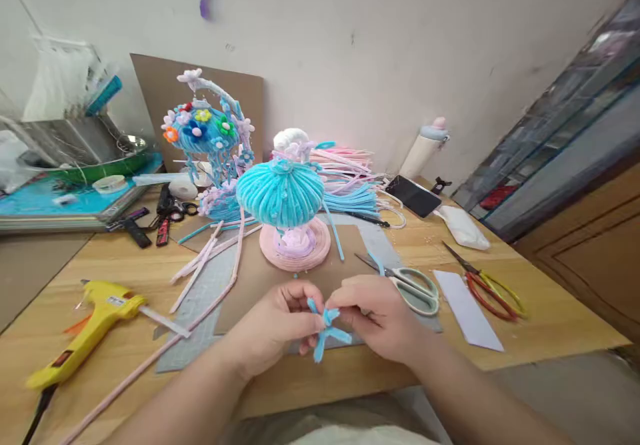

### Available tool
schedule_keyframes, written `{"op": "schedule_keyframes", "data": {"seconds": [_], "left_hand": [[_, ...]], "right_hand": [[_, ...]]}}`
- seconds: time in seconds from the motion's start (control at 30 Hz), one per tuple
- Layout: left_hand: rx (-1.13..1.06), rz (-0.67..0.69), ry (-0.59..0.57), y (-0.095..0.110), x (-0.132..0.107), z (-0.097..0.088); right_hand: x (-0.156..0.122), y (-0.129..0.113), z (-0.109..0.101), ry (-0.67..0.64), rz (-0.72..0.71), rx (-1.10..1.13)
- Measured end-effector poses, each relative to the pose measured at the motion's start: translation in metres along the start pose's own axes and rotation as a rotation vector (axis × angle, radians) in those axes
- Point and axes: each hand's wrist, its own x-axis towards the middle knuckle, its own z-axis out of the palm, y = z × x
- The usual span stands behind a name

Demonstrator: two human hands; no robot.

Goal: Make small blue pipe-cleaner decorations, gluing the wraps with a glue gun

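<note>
Between my two hands, above the near edge of the table, is a small light-blue pipe-cleaner piece (327, 333) bent into a bow-like shape with loose ends. My left hand (280, 325) pinches it between thumb and fingers. From the other side my right hand (375, 315) closes its fingertips at the piece's upper right. Just beyond the hands stands a turquoise pipe-cleaner dome (281, 191) on a round pink coiled base (320, 248). Part of the blue piece is hidden by my fingers.
A yellow glue gun (90, 328) lies at left, a long pink pipe cleaner (150, 365) beside it. White-handled scissors (417, 290), a white strip (467, 311) and red-and-yellow-handled scissors (493, 291) lie at right. Behind are a flower-covered lamp shape (200, 128), pipe-cleaner bundles (350, 198) and a phone (413, 196).
</note>
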Motion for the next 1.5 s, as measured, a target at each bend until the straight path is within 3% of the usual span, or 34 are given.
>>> {"op": "schedule_keyframes", "data": {"seconds": [0.23,0.47,0.87,0.97,1.13,1.5], "left_hand": [[0.092,0.102,0.017,-0.001,0.003,-0.001],[0.071,0.099,0.009,-0.002,0.004,-0.002],[0.103,0.065,-0.014,-0.003,0.003,-0.004],[0.152,0.045,-0.008,-0.001,0.002,-0.003],[0.227,0.046,-0.013,-0.001,0.001,-0.002],[0.379,0.233,-0.011,-0.007,0.003,0.003]], "right_hand": [[0.003,-0.009,0.003,0.037,0.268,0.0],[0.006,-0.008,0.002,0.05,0.257,0.156],[0.005,-0.01,0.0,-0.009,0.298,0.141],[0.005,-0.013,0.001,-0.026,0.454,0.208],[0.011,-0.012,-0.002,-0.148,0.826,0.573],[0.005,0.006,0.002,-0.179,1.125,1.078]]}}
